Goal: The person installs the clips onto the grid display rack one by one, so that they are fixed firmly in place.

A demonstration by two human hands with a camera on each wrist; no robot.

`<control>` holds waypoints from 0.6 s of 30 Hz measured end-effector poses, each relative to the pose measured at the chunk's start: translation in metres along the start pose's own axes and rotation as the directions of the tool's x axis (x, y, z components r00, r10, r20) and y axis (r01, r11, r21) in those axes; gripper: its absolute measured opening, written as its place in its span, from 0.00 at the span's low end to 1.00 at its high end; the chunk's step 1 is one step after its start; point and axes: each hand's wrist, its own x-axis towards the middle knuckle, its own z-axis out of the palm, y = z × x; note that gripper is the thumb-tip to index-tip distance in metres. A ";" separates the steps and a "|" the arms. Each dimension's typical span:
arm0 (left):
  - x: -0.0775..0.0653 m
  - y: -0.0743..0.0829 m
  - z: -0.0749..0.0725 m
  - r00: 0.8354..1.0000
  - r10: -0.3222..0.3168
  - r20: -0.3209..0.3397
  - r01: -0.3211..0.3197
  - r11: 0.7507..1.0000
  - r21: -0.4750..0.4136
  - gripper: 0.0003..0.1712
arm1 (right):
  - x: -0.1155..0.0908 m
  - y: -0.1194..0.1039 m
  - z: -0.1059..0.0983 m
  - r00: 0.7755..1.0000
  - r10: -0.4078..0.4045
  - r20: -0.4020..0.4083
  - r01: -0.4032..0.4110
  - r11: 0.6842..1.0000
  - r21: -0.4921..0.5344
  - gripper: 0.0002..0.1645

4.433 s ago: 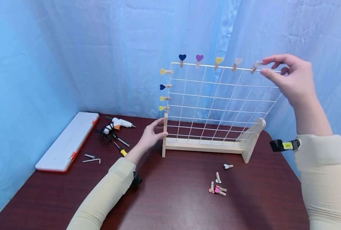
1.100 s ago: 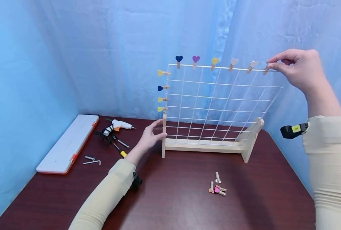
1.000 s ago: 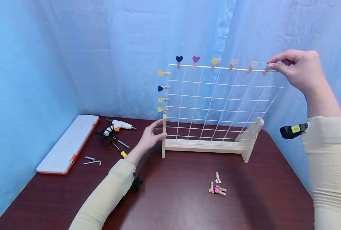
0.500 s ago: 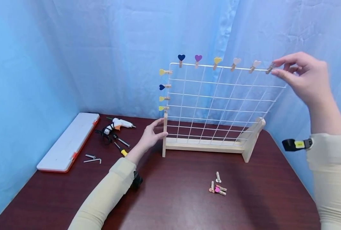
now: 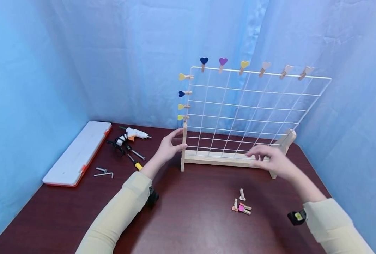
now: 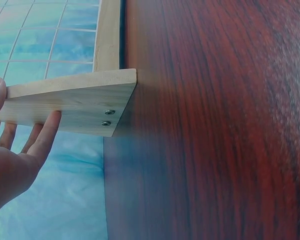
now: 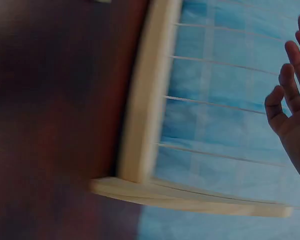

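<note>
A white wire grid [image 5: 318, 77] stands in a wooden base [image 5: 219, 162]. My left hand [image 5: 169, 148] grips the left wooden side panel [image 5: 184, 155], thumb at its front edge and fingers on its outer face, as the left wrist view shows. Lowered before the grid's lower right part, my right hand [image 5: 272, 160] holds nothing, fingers loosely bent and slightly blurred. Heart clothespins line the top wire, from a navy one [image 5: 204, 61] to a pale one [image 5: 308, 70] at the right. More clip the left edge. Loose on the table lie a white-heart clothespin [image 5: 242, 194] and a pink-heart one [image 5: 241, 208] among others.
At the left lies a white case [image 5: 77, 155] with an orange edge. Near it are a glue gun [image 5: 136, 133], a yellow-handled screwdriver [image 5: 138, 165], a bolt [image 5: 101, 169] and a hex key [image 5: 103, 174]. A curtain [image 5: 143, 70] hangs behind the table.
My right hand clipped a white-heart clothespin onto the top wire's right part, let go of it, and moved down and left. My left hand has stayed on the side panel.
</note>
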 end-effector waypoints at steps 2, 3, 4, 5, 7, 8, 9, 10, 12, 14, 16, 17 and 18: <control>0.001 0.000 0.000 1.000 -0.005 0.000 0.005 1.000 0.003 0.35 | -0.013 0.011 0.019 0.997 -0.014 0.072 0.011 0.999 0.036 0.19; 0.001 0.000 0.001 1.000 -0.009 0.000 0.009 1.000 0.004 0.35 | -0.019 0.015 0.027 0.994 -0.015 0.112 0.009 0.999 0.053 0.19; 0.001 0.000 0.000 1.000 -0.012 0.000 0.012 1.000 0.005 0.35 | -0.024 0.019 0.034 0.987 -0.013 0.161 0.004 0.998 0.061 0.19; 0.002 0.000 0.000 1.000 -0.013 0.000 0.013 1.000 0.004 0.35 | -0.029 0.021 0.040 0.978 -0.014 0.208 0.001 0.998 0.060 0.19; 0.002 0.000 0.000 1.000 -0.016 -0.001 0.016 1.000 0.001 0.35 | -0.038 0.026 0.051 0.955 -0.014 0.295 -0.010 0.997 0.082 0.17; 0.003 0.000 0.000 1.000 -0.017 0.001 0.017 1.000 0.000 0.35 | -0.041 0.028 0.055 0.944 -0.016 0.331 -0.014 0.996 0.088 0.16; 0.003 0.000 0.000 1.000 -0.016 0.002 0.016 1.000 0.000 0.35 | -0.045 0.030 0.059 0.932 -0.019 0.362 -0.017 0.995 0.097 0.15; 0.003 0.000 0.000 1.000 -0.015 0.003 0.015 1.000 -0.002 0.35 | -0.048 0.032 0.061 0.922 -0.025 0.387 -0.014 0.995 0.097 0.14; 0.003 0.000 0.000 1.000 -0.014 0.004 0.014 1.000 -0.005 0.35 | -0.052 0.035 0.065 0.907 -0.022 0.421 -0.018 0.996 0.090 0.12; 0.003 -0.001 0.000 1.000 -0.014 0.004 0.014 1.000 -0.006 0.35 | -0.055 0.037 0.068 0.899 -0.015 0.437 -0.023 0.996 0.081 0.11; 0.002 -0.001 0.000 1.000 -0.014 0.002 0.014 1.000 0.000 0.35 | -0.057 0.038 0.070 0.896 -0.002 0.443 -0.031 0.997 0.067 0.11; 0.002 -0.002 0.000 1.000 -0.016 0.002 0.016 1.000 0.003 0.35 | -0.058 0.038 0.071 0.895 0.009 0.446 -0.038 0.998 0.057 0.11; 0.001 -0.002 0.000 1.000 -0.017 0.001 0.017 1.000 0.008 0.35 | -0.059 0.038 0.072 0.894 0.016 0.448 -0.044 0.998 0.053 0.11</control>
